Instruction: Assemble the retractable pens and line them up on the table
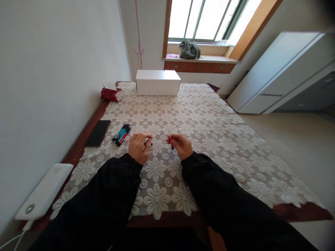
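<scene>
My right hand [183, 145] pinches a slim red pen [171, 141] between thumb and fingers. The pen is held nearly upright, with a thin pale end pointing up. Across a short gap, my left hand [139, 147] is curled with thumb and fingers close together around a small dark piece [151, 144]. Only the end of that piece shows, so its kind is unclear. Left of my left hand lies a group of several pens [121, 134] side by side, with black, teal and red barrels. Both hands are just above the lace tablecloth [156, 198].
A black flat tablet-like slab [98, 133] lies near the left table edge. Nearer me is a white power bank-like device [45, 190] with a cable. A long white box [158, 83] stands at the far end, beside a red crumpled packet [111, 94].
</scene>
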Demonstrator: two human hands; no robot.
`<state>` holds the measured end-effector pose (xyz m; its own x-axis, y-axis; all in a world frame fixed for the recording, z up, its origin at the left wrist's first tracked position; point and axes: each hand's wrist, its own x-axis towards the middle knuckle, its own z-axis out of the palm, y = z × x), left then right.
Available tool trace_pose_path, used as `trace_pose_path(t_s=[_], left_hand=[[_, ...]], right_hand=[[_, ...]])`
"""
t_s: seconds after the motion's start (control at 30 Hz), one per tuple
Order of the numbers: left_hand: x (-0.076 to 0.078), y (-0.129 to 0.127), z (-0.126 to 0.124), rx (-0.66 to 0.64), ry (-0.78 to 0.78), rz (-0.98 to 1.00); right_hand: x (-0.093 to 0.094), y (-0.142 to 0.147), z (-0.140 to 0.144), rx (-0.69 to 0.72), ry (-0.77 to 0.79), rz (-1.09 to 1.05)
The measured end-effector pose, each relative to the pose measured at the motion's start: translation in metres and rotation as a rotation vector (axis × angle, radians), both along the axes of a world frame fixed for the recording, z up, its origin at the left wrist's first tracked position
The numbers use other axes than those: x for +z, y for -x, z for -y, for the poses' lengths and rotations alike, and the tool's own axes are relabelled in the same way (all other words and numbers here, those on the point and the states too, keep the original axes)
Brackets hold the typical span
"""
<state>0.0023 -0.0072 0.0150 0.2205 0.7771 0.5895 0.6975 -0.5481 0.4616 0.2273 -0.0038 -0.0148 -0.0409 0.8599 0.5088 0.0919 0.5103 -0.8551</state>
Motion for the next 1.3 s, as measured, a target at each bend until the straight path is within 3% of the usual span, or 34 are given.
trace_pose_path(t_s=[0.17, 0.47, 0.6, 0.97, 1.3], left_hand=[[0.002, -0.002, 0.003, -0.042, 0.094, -0.223], [-0.003, -0.002, 0.002, -0.028, 0.113, -0.312], [-0.004, -0.001, 0.001, -0.031, 0.124, -0.308], [-0.007, 0.0, -0.001, -0.09, 0.133, -0.257], [-0.013, 0.0, -0.004, -0.121, 0.12, -0.054]], right_hand=[[-0.01, -0.005, -0.011, 0.11, 0.183, -0.248], [-0.008, -0.003, -0.01, 0.118, 0.153, -0.205], [-0.006, 0.0, -0.008, 0.063, 0.152, -0.229], [-0.003, 0.003, -0.004, 0.093, 0.113, -0.127], [0.004, 0.006, 0.011, -0.079, -0.116, 0.133]])
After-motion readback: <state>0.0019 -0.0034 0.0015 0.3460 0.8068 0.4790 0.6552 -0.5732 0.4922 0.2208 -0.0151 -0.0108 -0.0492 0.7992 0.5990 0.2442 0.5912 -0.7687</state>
